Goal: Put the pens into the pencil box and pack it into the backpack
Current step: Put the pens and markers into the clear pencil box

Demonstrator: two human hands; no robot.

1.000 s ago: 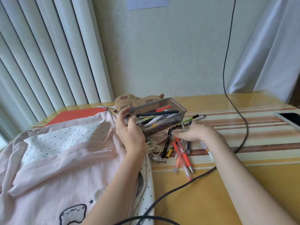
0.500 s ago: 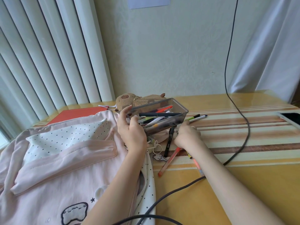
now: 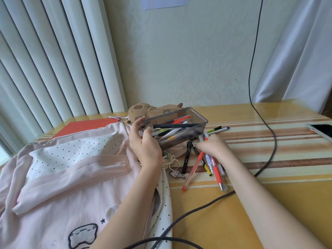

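Observation:
A clear grey pencil box point(image 3: 195, 130) is tilted up off the table with several pens inside. My left hand point(image 3: 143, 144) grips its near left end. My right hand point(image 3: 213, 146) is closed around a bunch of pens point(image 3: 212, 163) just below the box's right side; their tips fan out toward me on the table. A black pen point(image 3: 186, 157) lies beside them. Two more pens point(image 3: 218, 130) lie behind the box. The pink backpack point(image 3: 71, 177) with a dotted lining lies flat on the left.
A brown plush toy point(image 3: 142, 110) sits behind the box, next to a red notebook point(image 3: 84, 125). A keyring charm point(image 3: 177, 174) hangs off the backpack. A dark cable point(image 3: 269, 150) crosses the table, and a phone point(image 3: 321, 131) lies at the right edge.
My right hand has gathered the scattered pens into one bunch and lifted their upper ends toward the box. The left hand keeps the box tilted in the same place.

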